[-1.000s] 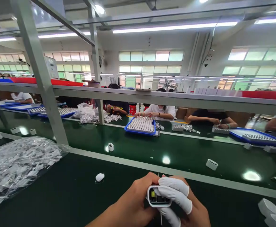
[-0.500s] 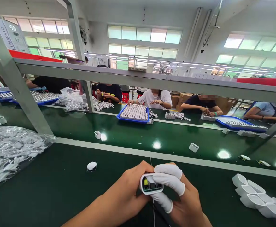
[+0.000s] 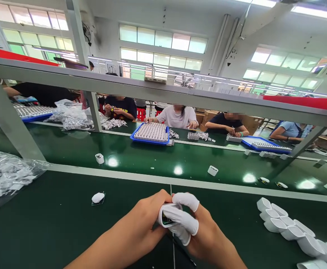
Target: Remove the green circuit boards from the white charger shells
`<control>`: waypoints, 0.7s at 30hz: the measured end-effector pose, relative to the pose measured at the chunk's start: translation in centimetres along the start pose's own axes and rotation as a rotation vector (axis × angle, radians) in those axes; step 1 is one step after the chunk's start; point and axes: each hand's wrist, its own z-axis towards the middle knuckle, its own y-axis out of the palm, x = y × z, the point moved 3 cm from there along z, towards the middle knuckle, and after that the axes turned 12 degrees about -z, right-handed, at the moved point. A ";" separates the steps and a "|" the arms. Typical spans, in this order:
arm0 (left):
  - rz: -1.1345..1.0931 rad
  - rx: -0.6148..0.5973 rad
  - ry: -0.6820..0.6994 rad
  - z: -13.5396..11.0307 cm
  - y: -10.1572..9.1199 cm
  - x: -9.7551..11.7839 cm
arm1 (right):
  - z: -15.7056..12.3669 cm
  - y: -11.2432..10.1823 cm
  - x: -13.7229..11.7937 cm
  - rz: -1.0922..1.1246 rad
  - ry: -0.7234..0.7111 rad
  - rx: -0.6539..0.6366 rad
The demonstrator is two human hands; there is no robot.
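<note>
Near the front middle of the green bench, my left hand [image 3: 148,215] is closed around a white plastic charger housing [image 3: 161,217]. Its open end faces me, and a bit of green circuit board shows inside. My right hand [image 3: 193,224] wears white finger covers on the thumb and two fingers. Those fingers press across the opening and grip the housing from the right, hiding much of the board. A thin white cord or strip runs behind and below my hands. To the left lies a small white-capped circuit piece [image 3: 98,198].
A bag of white parts [image 3: 6,179] lies at left; several empty white housings [image 3: 292,228] stand in rows at right. Beyond a pale rail, the green belt carries housings [image 3: 213,170] and circuit pieces [image 3: 264,180]. A grey frame bar [image 3: 124,84] crosses overhead. Co-workers sit opposite around blue trays [image 3: 149,141].
My right covered fingers have moved further over the housing's opening, hiding more of the board. The view has shifted to the right, and more housings show at the right.
</note>
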 end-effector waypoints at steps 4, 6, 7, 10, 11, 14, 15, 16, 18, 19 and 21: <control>0.148 0.032 -0.025 -0.3 -0.2 -0.8 | -0.1 0.7 -0.1 -0.106 -0.021 -0.036; 0.191 0.043 -0.015 -0.3 -0.2 -1.2 | -0.2 1.1 0.0 -0.133 -0.028 -0.022; 0.197 0.045 -0.010 -0.2 -0.2 -1.3 | -0.3 1.3 0.1 -0.131 -0.021 -0.018; 0.151 0.061 0.005 0.0 -0.2 -1.2 | -0.5 1.4 0.5 -0.056 0.013 0.044; 0.113 0.066 0.010 0.1 -0.2 -1.1 | -0.6 1.3 0.6 -0.014 0.030 0.089; -0.031 0.046 0.047 0.4 0.0 -0.6 | -0.7 0.7 0.7 0.129 0.109 0.164; -0.069 0.037 0.068 0.4 0.1 -0.5 | -0.7 0.6 0.6 0.157 0.132 0.162; -0.097 0.033 0.089 0.4 0.2 -0.5 | -0.7 0.4 0.5 0.171 0.147 0.158; -0.122 0.040 0.122 0.4 0.4 -0.4 | -0.6 0.0 0.2 0.175 0.163 0.162; -0.120 0.050 0.131 0.4 0.4 -0.4 | -0.6 -0.1 0.2 0.181 0.181 0.171; -0.094 0.064 0.113 0.2 0.4 -0.2 | -0.6 -0.2 0.1 0.226 0.230 0.177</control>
